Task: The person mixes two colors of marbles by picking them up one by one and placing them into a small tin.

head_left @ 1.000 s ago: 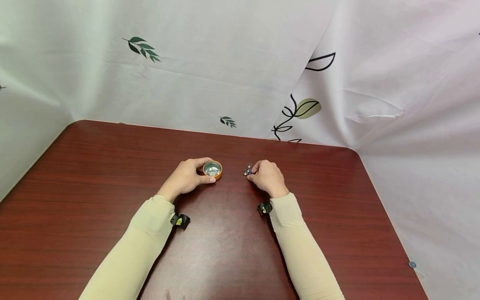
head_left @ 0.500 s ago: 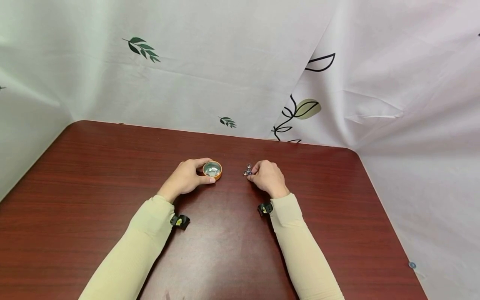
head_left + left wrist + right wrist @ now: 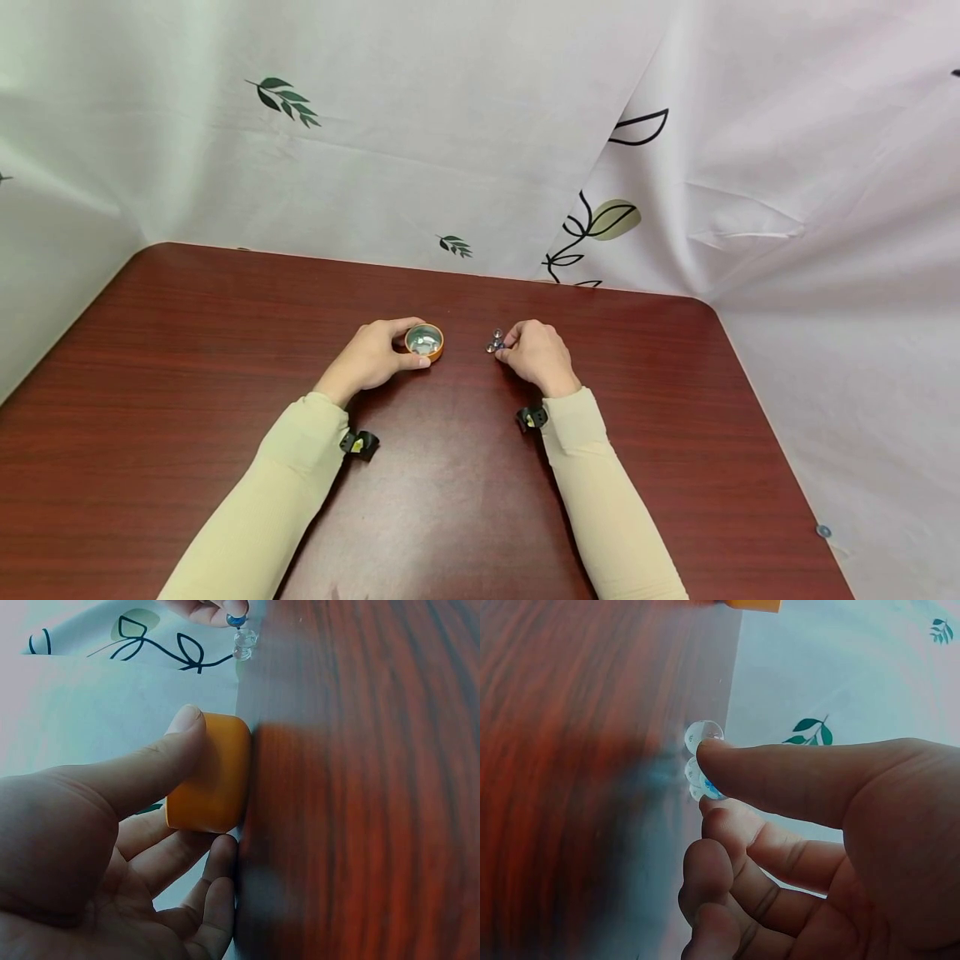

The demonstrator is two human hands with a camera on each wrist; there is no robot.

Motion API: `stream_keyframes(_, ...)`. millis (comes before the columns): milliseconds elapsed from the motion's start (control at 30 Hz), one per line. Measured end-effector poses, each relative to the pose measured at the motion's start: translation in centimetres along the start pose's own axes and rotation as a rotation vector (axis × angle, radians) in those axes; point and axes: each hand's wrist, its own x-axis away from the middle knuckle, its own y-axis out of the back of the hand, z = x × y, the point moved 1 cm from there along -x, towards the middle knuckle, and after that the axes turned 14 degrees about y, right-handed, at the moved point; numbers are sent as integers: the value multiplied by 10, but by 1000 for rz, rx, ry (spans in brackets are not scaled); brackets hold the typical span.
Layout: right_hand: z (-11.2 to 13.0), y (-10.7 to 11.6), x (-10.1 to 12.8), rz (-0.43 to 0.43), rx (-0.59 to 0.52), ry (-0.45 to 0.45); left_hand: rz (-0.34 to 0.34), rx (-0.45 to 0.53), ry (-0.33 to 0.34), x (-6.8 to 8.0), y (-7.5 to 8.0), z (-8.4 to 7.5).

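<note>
Left hand (image 3: 372, 357) grips the orange cup (image 3: 425, 340) by thumb and fingers, steadying it on the worktop (image 3: 187, 333); right hand (image 3: 536, 355) pinches one of the marbles (image 3: 495, 340) clustered just beside it.

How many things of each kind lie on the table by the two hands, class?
Orange bowl: 1
Glass marbles by the right hand: 3, as far as the right wrist view shows
Total: 4
</note>
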Motion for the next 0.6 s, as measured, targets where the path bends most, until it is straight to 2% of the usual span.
stream_keyframes(600,2,4,2,-33,-21,27,0,-4,-1,-1,-1,1)
